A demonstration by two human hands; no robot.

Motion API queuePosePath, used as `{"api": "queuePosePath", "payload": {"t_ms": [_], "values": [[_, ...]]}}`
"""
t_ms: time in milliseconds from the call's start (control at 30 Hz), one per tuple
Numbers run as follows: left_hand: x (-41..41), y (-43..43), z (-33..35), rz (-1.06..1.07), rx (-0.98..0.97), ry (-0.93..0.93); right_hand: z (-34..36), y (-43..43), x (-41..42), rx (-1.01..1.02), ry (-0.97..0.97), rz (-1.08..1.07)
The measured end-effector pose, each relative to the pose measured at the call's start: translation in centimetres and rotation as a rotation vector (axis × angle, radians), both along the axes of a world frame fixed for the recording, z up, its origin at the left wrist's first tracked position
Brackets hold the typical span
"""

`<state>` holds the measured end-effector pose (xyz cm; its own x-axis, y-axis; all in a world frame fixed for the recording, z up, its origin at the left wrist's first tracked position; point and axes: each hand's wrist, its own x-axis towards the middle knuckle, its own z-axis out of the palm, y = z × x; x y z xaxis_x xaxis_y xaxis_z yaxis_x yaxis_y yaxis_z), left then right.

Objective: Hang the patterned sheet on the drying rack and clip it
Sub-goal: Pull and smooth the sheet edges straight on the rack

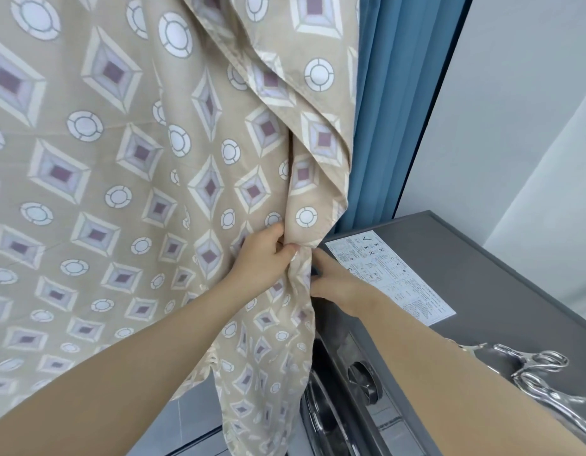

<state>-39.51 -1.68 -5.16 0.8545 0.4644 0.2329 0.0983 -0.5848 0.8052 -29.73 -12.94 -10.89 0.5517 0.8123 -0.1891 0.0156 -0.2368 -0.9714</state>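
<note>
The patterned sheet, beige with white circles and purple diamonds, hangs from above and fills the left and middle of the view. Its right edge is bunched into folds. My left hand grips that bunched edge with curled fingers. Just right of it, my right hand reaches into the folds, fingertips hidden behind the fabric, so its hold on the sheet cannot be made out. Several shiny metal clips lie on the grey appliance top at the lower right. The drying rack is out of view.
A grey washing machine stands to the right, with a white instruction sticker on its lid and a round knob on its front. A blue curtain hangs behind the sheet. A white wall is at the far right.
</note>
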Motion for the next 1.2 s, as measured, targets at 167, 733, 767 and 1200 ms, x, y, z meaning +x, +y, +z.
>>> {"api": "queuePosePath", "payload": {"t_ms": [167, 733, 767, 1200], "values": [[-0.5, 0.4, -0.1, 0.000, -0.016, 0.006, -0.7, 0.8, -1.3, -0.176, -0.240, -0.120], [0.5, -1.2, -2.7, -0.214, 0.155, 0.079, 1.1, -4.6, -1.4, -0.027, -0.130, -0.633], [0.3, -1.5, -2.8, -0.245, 0.145, 0.099, 0.9, -4.6, -1.4, 0.027, -0.066, -0.637], [-2.0, -0.6, -5.8, 0.049, 0.270, 0.239, -1.3, -3.5, -2.5, 0.038, -0.073, -0.744]]}}
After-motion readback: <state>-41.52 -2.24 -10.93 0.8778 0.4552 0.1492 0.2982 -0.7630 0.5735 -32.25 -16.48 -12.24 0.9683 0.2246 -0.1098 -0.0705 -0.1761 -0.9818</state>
